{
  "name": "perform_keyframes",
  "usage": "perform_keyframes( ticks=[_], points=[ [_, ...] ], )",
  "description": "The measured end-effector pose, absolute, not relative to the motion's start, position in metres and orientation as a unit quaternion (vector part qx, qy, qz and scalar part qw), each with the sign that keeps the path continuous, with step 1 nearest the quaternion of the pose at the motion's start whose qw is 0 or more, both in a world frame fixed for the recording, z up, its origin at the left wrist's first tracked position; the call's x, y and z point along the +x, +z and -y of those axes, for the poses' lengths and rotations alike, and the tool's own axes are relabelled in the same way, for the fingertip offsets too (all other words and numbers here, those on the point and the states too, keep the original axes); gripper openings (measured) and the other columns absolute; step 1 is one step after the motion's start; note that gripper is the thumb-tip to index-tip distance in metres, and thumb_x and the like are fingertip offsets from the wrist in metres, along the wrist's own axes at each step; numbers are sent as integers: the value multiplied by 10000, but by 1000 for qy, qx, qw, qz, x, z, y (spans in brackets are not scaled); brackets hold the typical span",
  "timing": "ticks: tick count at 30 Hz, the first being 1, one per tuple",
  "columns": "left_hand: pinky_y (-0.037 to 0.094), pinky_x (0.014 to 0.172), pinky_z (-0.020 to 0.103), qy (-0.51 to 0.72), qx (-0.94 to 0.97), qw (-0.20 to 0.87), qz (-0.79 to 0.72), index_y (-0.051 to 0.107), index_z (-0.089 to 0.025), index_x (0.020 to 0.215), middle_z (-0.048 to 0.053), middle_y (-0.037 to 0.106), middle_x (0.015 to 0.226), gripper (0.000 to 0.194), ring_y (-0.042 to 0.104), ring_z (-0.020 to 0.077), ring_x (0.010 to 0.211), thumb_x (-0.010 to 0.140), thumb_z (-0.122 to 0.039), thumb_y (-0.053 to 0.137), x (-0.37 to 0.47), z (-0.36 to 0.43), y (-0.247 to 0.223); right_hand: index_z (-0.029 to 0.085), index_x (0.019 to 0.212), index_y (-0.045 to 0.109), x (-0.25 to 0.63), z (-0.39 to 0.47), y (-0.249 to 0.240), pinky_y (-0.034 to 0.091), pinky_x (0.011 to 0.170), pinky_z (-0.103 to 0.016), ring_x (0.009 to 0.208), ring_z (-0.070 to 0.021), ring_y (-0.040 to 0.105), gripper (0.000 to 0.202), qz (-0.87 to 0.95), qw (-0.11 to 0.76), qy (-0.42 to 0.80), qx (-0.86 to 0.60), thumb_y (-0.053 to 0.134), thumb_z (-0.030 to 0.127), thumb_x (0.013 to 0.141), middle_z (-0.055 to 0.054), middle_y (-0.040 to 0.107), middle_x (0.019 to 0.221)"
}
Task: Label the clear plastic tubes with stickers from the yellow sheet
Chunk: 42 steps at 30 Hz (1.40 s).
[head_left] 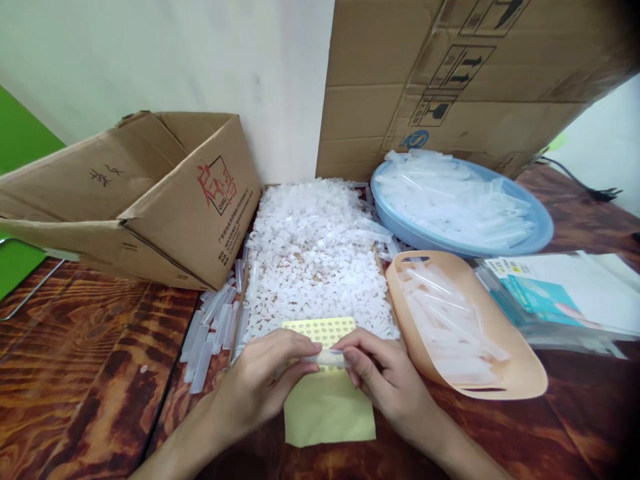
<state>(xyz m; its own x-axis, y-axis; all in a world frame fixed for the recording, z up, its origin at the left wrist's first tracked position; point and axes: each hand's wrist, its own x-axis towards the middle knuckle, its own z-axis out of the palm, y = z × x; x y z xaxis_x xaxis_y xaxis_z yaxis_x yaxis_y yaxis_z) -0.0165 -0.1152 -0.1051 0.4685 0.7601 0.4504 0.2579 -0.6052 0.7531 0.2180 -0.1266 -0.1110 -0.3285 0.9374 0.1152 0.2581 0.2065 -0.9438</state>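
Note:
A short translucent tube (327, 358) lies sideways between my two hands, above a yellow sticker sheet (330, 410) with rows of small round dots. My left hand (273, 370) pinches the tube's left end between thumb and fingers. At its right end, my right hand (377, 367) has thumb and forefinger closed on it. Just beyond the sheet, a shallow cardboard tray holds many small white pieces (320, 287), with clear pieces (315, 207) heaped at its far end.
An open cardboard box (195, 213) stands left, with loose tubes (203, 357) beside it. On the right are a peach basket (520, 383) and a blue basin (545, 223), both holding tubes, and packaged sheets (590, 293). A large carton (370, 87) stands behind.

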Motion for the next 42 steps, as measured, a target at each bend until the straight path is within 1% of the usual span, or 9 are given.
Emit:
perform_keyframes(
  ticks=[4, 6, 9, 14, 19, 22, 27, 36, 42],
  points=[
    [592, 851, 295, 348, 778, 329, -406, 643, -224, 1265, 72, 777, 1128, 251, 751, 200, 974, 1015, -239, 643, -17, 115, -102, 217, 1103, 707, 218, 124, -113, 578, 680, -263, 787, -179, 719, 130, 712, 468, 337, -401, 653, 165, 997, -46, 722, 901],
    [570, 753, 273, 318, 774, 343, -428, 693, -216, 1105, 43, 786, 981, 136, 748, 184, 847, 1041, -284, 595, -17, 116, -100, 226, 1118, 696, 217, 124, -113, 602, 741, -288, 881, -201, 733, 227, 737, 496, 279, -364, 644, 68, 964, -73, 729, 980],
    [519, 676, 253, 330, 783, 326, -414, 672, -197, 914, 15, 734, 779, 201, 708, 162, 726, 1061, -255, 547, -15, 117, -100, 224, 1129, 687, 216, 126, -111, 604, 718, -290, 849, -201, 731, 280, 751, 503, 251, -346, 598, 18, 961, -76, 724, 945],
    [468, 661, 302, 365, 856, 174, -321, 622, -151, 1082, 57, 683, 789, 95, 590, 181, 696, 1044, -144, 535, -19, 116, -99, 197, 1070, 711, 215, 135, -109, 445, 485, -226, 603, -139, 610, 137, 681, 450, 402, -416, 582, 231, 1040, -31, 662, 772],
    [475, 693, 351, 328, 902, 102, -263, 600, -132, 1085, 73, 682, 778, 98, 584, 204, 707, 1052, -134, 507, -24, 111, -98, 168, 937, 701, 211, 138, -106, 296, 397, -206, 428, -77, 395, 345, 533, 400, 601, -441, 593, 480, 1041, 47, 500, 579],
    [528, 748, 363, 298, 898, 128, -296, 602, -137, 1177, 106, 733, 913, 211, 662, 228, 807, 1084, -300, 507, -27, 107, -95, 162, 958, 706, 212, 134, -105, 317, 402, -204, 405, -79, 415, 361, 480, 434, 612, -455, 670, 521, 986, 61, 500, 543],
    [494, 1082, 519, 169, 925, 165, -298, 520, -142, 1418, 190, 701, 1298, 772, 651, 349, 1215, 870, -650, 714, -39, 99, -85, 177, 1030, 722, 220, 127, -107, 399, 431, -217, 433, -100, 502, 333, 448, 496, 578, -467, 742, 497, 940, 42, 575, 588],
    [521, 1066, 479, 144, 917, 195, -317, 667, -223, 1223, 119, 692, 1300, 221, 629, 295, 1273, 1017, -302, 650, -45, 93, -95, 203, 1111, 720, 227, 125, -118, 424, 481, -217, 502, -113, 539, 262, 420, 529, 595, -436, 743, 420, 966, 34, 589, 607],
    [461, 1191, 539, 142, 914, 222, -308, 587, -216, 1400, 146, 641, 1445, 552, 589, 321, 1376, 929, -450, 754, -45, 94, -94, 223, 1051, 737, 233, 125, -115, 410, 507, -230, 565, -114, 519, 205, 438, 561, 564, -419, 719, 415, 980, 7, 570, 745]
  ],
)
